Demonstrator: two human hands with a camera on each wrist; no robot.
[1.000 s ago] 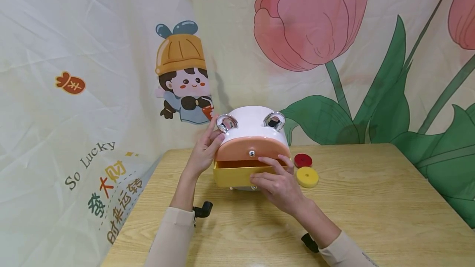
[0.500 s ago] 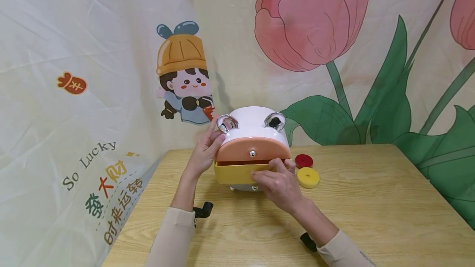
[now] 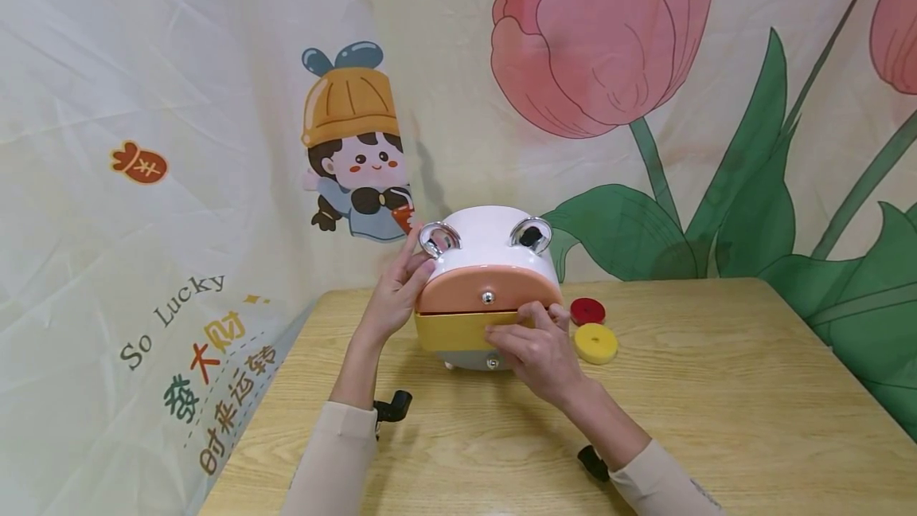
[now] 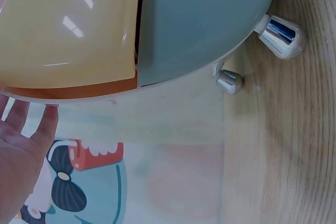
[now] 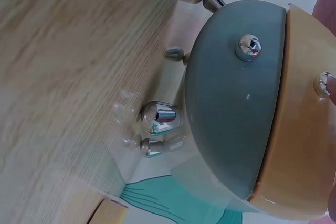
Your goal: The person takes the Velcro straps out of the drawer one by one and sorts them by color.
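A small rounded white drawer cabinet [image 3: 487, 233] with two silver ring eyes stands at the back of the table. Its front has an orange top drawer [image 3: 454, 291], a yellow middle drawer [image 3: 451, 331] and a grey-blue bottom drawer [image 3: 464, 359]. Only a thin dark gap shows above the yellow drawer. My left hand [image 3: 392, 293] rests against the cabinet's left side, fingers extended upward beside the ring. My right hand [image 3: 543, 357] presses the yellow drawer's front on the right, fingers bent. A fingertip touches the drawer's silver knob [image 5: 322, 84] in the right wrist view.
A red disc [image 3: 587, 311] and a yellow disc [image 3: 595, 343], each with a small centre hole, lie right of the cabinet on the wooden table [image 3: 716, 373]. Silver feet [image 4: 282, 36] lift the cabinet's underside. A printed cloth [image 3: 215, 102] hangs behind the table.
The yellow drawer has slid back into the cabinet, and its opening has narrowed to a slit. My right hand has moved with it, its fingers bending more. My left hand stays in place.
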